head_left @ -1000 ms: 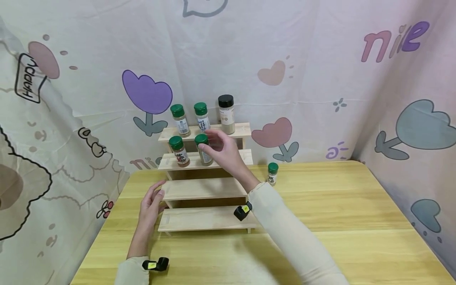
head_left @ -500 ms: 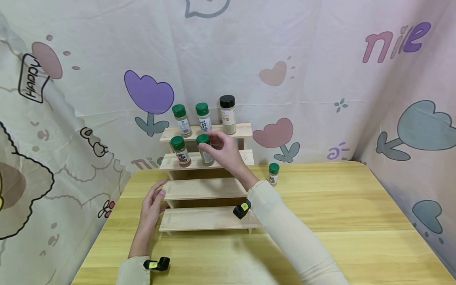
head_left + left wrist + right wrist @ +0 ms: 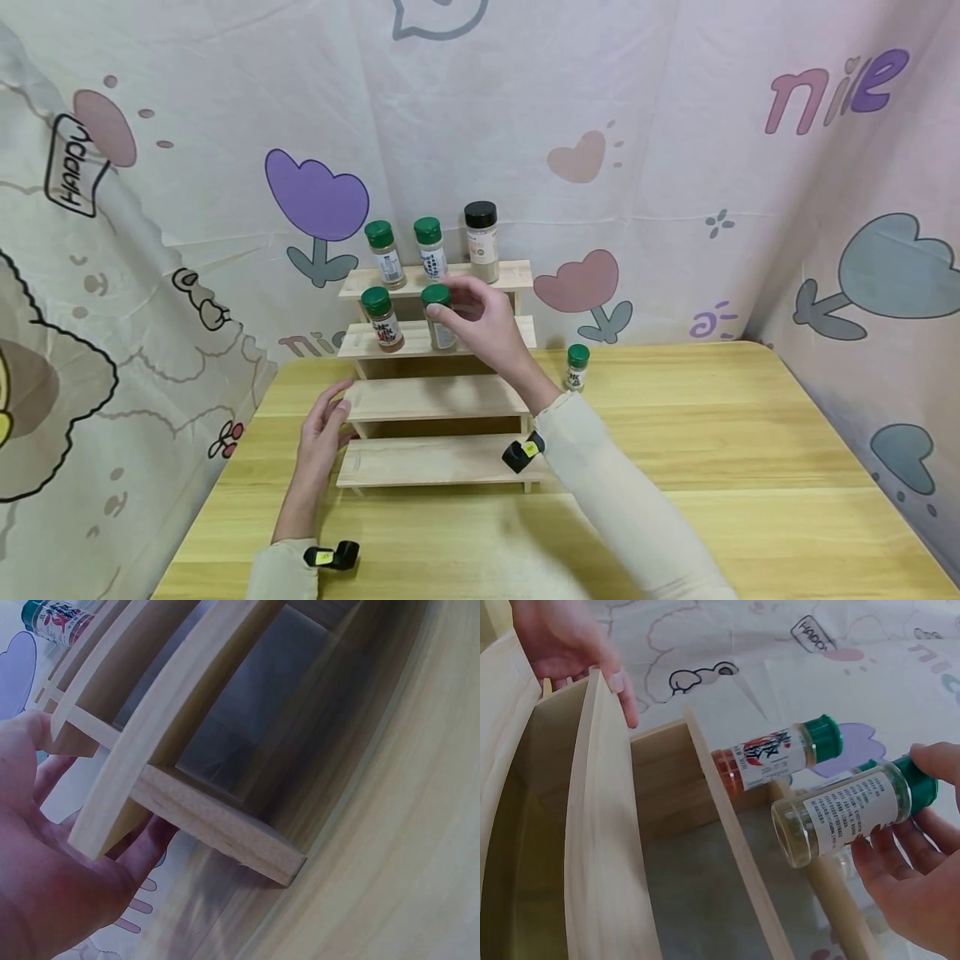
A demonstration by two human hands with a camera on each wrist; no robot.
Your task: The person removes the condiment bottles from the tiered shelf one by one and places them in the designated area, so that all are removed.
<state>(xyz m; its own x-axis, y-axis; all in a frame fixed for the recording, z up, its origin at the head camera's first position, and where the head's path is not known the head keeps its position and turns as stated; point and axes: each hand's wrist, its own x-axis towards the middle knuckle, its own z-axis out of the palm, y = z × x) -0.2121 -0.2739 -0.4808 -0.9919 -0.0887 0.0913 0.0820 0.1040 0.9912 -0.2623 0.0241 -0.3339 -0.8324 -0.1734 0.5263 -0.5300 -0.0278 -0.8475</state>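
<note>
My right hand (image 3: 487,325) pinches a green-capped jar (image 3: 441,329) by its upper part, over the second tier from the top of a wooden stepped rack (image 3: 435,396). In the right wrist view, thumb and fingers of the right hand (image 3: 915,862) hold this jar (image 3: 851,814) near its cap. A red-labelled jar (image 3: 385,323) stands to its left on the same tier. My left hand (image 3: 320,429) grips the rack's left side; the left wrist view shows the left hand (image 3: 67,862) around the shelf end (image 3: 112,802).
On the top tier stand two green-capped jars (image 3: 387,258) (image 3: 432,250) and a taller black-capped jar (image 3: 482,242). A small green-capped jar (image 3: 577,369) is on the table (image 3: 712,433) right of the rack. Patterned cloth (image 3: 465,108) hangs behind.
The right hand and its jar have shifted slightly right, widening the space beside the red-labelled jar. The left hand stays at the rack's side.
</note>
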